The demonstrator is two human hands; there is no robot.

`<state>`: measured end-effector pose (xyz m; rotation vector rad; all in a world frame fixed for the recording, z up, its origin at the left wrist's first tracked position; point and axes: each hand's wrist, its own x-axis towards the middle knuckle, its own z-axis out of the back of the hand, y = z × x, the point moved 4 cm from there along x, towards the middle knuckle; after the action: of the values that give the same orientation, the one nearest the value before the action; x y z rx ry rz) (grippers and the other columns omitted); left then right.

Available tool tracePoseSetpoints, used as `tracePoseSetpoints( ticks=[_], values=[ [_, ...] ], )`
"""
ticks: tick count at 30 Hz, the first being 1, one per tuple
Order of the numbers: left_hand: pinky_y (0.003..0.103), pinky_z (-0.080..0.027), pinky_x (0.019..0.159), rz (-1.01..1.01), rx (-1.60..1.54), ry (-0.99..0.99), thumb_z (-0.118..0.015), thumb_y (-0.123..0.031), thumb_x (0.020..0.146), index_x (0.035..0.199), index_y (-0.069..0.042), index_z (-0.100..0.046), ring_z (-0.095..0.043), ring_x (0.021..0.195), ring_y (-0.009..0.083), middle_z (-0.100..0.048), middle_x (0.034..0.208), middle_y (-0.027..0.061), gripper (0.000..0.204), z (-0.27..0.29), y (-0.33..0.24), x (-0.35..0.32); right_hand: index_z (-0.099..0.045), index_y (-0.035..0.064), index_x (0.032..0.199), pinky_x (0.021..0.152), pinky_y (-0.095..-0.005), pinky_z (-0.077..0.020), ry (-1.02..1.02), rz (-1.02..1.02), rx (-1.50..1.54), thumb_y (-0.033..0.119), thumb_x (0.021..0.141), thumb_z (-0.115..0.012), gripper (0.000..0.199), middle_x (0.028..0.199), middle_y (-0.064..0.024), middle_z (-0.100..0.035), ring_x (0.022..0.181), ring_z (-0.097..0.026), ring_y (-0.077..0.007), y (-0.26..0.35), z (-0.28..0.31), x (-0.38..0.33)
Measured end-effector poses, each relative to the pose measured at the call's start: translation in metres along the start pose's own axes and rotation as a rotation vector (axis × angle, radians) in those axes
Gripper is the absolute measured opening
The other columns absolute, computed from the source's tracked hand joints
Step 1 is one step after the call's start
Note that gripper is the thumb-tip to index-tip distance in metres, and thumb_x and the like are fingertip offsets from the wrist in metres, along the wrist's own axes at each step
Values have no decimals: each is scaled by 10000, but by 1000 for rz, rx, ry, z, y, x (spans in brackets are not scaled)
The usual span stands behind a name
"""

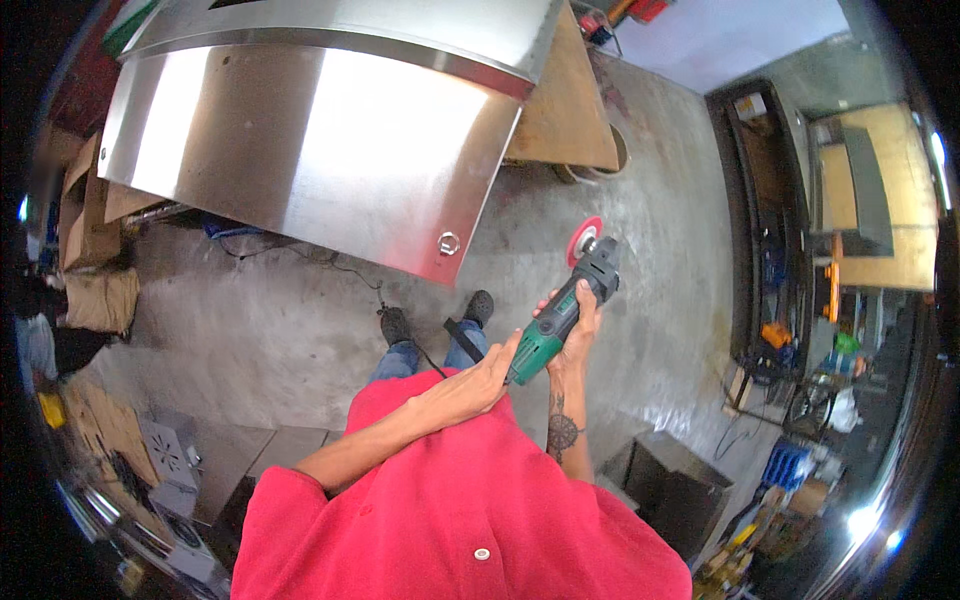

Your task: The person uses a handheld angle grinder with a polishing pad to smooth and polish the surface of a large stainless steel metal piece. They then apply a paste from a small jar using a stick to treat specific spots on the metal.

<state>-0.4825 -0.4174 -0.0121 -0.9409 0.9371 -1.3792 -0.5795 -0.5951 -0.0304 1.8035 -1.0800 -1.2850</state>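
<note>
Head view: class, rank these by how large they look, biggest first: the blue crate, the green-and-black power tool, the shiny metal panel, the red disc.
1. Shiny metal panel
2. Green-and-black power tool
Unranked, smallest: red disc and blue crate; they look too alike in size to separate.

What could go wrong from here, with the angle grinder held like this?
No guard shows around the red disc; if it spins, a slip of the bare right hand behind it could cause injury. The black cord near the dark clogs might snag a foot. Should the angle grinder swing leftward, its disc could scratch the shiny metal panel.
</note>
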Motion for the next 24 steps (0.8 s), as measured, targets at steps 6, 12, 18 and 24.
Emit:
tracePoseSetpoints(
  ticks=[6,12,18,24],
  values=[
    [528,-567,986,211,-6,426,-695,-402,1037,1677,69,-91,-674,1163,541,-604,1357,406,998,17,1,-13,-490,78,1275,587,-377,-642,65,-41,-124,342,1003,-735,452,889,-131,-669,680,-725,-231,-27,20,-21],
    [484,-524,1070,-59,363,-295,-708,-200,1031,1318,-14,-688,-651,1255,394,-708,1296,219,343,171,92,40,-451,85,1334,583,-388,-646,236,-271,-189,306,998,-750,501,922,-146,-677,677,-736,-241,-58,13,-60],
    [545,-381,1203,-158,918,-765,-607,-340,1090,1476,-18,-581,-519,1418,413,-566,1522,215,503,303,150,107,-419,90,1426,589,-383,-645,314,-353,-248,272,1008,-754,566,933,-143,-683,687,-740,-226,-88,12,-89],
    [539,-251,1291,-98,1073,-790,-507,-483,1110,1579,-66,-490,-391,1547,365,-457,1633,169,628,298,173,127,-414,60,1488,595,-346,-619,287,-412,-248,295,1031,-743,610,1122,-116,-644,684,-703,-192,-95,8,-102]
  ],
)
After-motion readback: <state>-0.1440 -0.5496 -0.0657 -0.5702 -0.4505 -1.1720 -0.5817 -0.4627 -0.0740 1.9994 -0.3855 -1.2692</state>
